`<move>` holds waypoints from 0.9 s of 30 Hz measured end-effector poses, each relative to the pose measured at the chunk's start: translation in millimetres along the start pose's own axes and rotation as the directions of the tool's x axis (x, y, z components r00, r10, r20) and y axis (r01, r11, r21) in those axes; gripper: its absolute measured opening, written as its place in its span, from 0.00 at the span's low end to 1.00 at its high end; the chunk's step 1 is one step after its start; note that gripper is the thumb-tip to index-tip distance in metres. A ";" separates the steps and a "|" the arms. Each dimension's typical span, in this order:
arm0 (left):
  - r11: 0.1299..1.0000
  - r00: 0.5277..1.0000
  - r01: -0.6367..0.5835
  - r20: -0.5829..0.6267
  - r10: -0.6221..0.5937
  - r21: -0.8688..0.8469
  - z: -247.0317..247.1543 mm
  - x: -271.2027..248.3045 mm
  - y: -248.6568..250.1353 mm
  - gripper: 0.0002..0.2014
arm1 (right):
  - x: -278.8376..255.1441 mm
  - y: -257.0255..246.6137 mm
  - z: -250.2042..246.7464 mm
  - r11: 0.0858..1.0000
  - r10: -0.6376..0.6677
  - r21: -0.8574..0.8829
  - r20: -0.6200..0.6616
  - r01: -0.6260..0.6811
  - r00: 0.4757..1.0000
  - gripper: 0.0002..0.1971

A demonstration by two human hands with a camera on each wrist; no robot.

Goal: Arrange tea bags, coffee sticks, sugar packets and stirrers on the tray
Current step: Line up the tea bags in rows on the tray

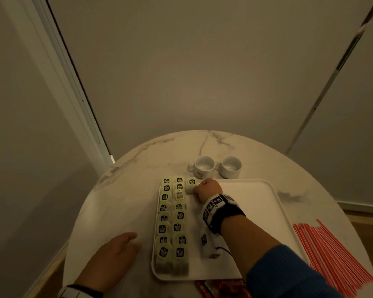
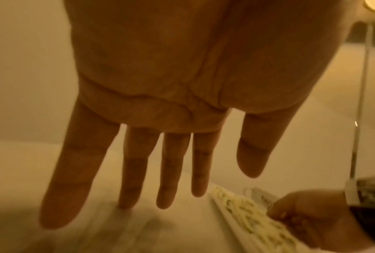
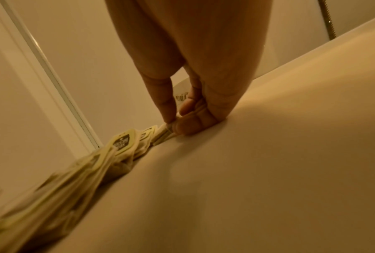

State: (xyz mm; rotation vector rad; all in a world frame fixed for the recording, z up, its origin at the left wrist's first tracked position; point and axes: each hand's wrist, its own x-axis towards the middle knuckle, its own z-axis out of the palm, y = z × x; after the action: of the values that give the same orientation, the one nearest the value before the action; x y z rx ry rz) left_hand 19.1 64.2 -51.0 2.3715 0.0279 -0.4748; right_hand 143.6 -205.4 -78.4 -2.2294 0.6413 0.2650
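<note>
I'm on the tea-bag step: my right hand (image 1: 207, 188) pinches a tea bag (image 1: 191, 183) at the white tray (image 1: 252, 211)'s far edge, heading a third column; my left hand (image 1: 116, 250) lies flat, fingers straight, on the table (image 1: 116, 201). Next, I judge, I let go squarely beside the neighbouring tea bags (image 1: 172, 220), then fetch another.

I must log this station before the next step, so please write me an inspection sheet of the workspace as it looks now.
Surface: round marble-look table, white tray on it.
Job's things: tea bags in two columns along the tray's left side; red stirrers on the table right of the tray; red packets at the near edge, partly hidden.
Clutter: two white cups beyond the tray.
Grippers: right hand pinches a tea bag at the tray's far edge; left hand open, flat by the tray.
Cables: thin black lead by the right wrist camera.
Surroundings: plain walls, white door frame.
</note>
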 end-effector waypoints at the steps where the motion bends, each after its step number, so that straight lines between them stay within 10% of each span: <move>1: 0.997 1.000 0.003 0.026 -0.005 0.081 -0.1 0.9 -1.2 0.15 | 0.5 -1.0 -0.3 0.999 -0.010 -0.033 0.020 0.010 1.000 0.10; 20: 0.892 0.999 -0.026 -0.012 0.035 0.451 9.5 17.4 4.8 0.20 | 10.8 3.3 12.1 0.983 0.067 0.169 -0.004 -0.066 0.998 0.10; 27: 0.855 0.982 -0.125 0.185 0.035 0.504 21.8 -5.3 18.1 0.22 | -6.0 -0.1 9.5 0.959 0.067 0.275 0.016 -0.069 0.998 0.24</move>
State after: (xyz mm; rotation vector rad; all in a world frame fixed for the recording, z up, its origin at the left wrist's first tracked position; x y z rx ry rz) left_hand 9.7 37.0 -52.4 2.8289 -0.3145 -0.7139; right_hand 138.6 -196.2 -82.3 -1.9415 0.7067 0.2040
